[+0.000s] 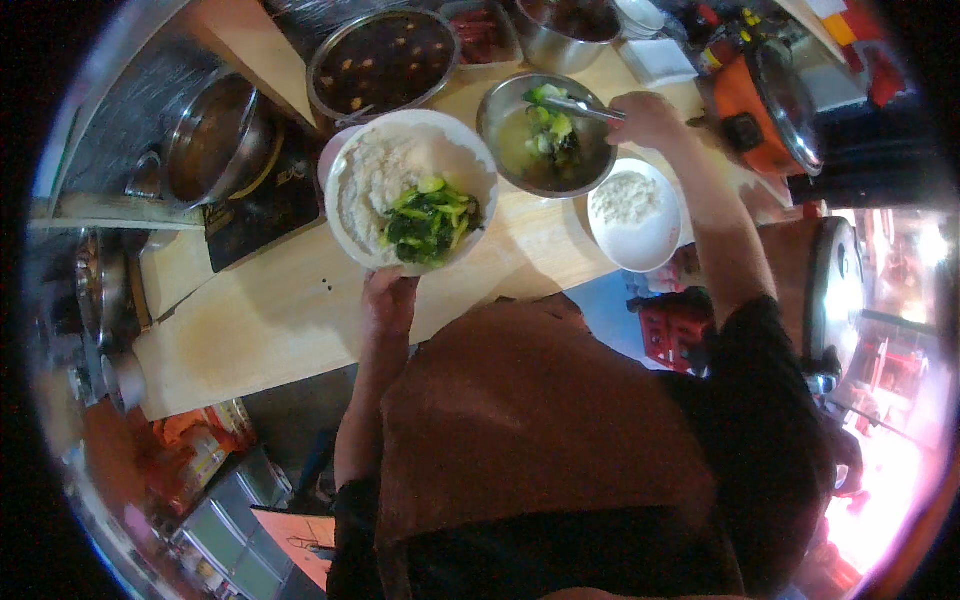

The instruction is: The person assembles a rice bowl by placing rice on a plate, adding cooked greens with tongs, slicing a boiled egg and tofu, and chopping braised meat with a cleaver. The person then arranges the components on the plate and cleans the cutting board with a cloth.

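Observation:
My left hand grips the near rim of a large white bowl, its fingers hidden beneath. Inside lie white rice and, on the right side, a heap of chopped cooked greens. With my right hand closed round them, metal tongs reach over a steel bowl of greens in pale liquid. Leafy greens are at the tongs' tip; whether they are pinched I cannot tell. A smaller white bowl with rice sits below my right forearm.
A large pot of dark broth stands at the back, beside a tray of reddish food and another steel pot. On the left, a steel pan rests on a black cooktop. An orange cooker is at right.

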Available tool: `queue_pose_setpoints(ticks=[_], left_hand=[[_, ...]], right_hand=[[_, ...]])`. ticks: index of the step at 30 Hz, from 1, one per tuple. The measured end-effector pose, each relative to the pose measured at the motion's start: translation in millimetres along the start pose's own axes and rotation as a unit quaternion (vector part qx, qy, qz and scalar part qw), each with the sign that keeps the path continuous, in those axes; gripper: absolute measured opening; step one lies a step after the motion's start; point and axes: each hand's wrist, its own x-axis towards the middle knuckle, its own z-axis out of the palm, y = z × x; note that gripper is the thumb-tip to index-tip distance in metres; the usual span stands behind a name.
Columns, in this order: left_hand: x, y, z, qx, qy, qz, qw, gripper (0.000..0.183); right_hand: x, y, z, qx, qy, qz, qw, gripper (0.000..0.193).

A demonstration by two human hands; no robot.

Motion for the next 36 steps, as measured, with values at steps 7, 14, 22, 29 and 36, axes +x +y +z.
queue_pose_setpoints(ticks=[7, 14, 22, 29, 36], left_hand=[[21.3, -5.6, 3.1, -0.006, -0.021, -0.016, 1.0, 0.057], [24.1, -4.3, 7.3, -0.033, -0.03, -0.03, 0.999, 0.057], [13.2, 2.3, 13.2, -0.021, -0.019, -0.036, 0.999, 0.061], [6.1, 4.5, 17.4, -0.035, -0.039, -0.017, 0.998, 0.06], [-0.2, 5.4, 19.2, -0.018, 0.0, 0.019, 1.0, 0.068]], right_hand=[[-68.6, -26.2, -85.1, 0.074, 0.065, -0.031, 0.995, 0.045], [-95.5, -85.3, -117.3, 0.122, 0.018, -0.112, 0.986, 0.043], [-65.2, -148.2, -61.3, 0.063, -0.037, -0.152, 0.986, 0.035], [-71.8, -139.2, -64.3, 0.084, -0.007, -0.153, 0.985, 0.033], [-69.6, -143.9, -55.7, 0.08, 0.062, -0.2, 0.975, 0.03]])
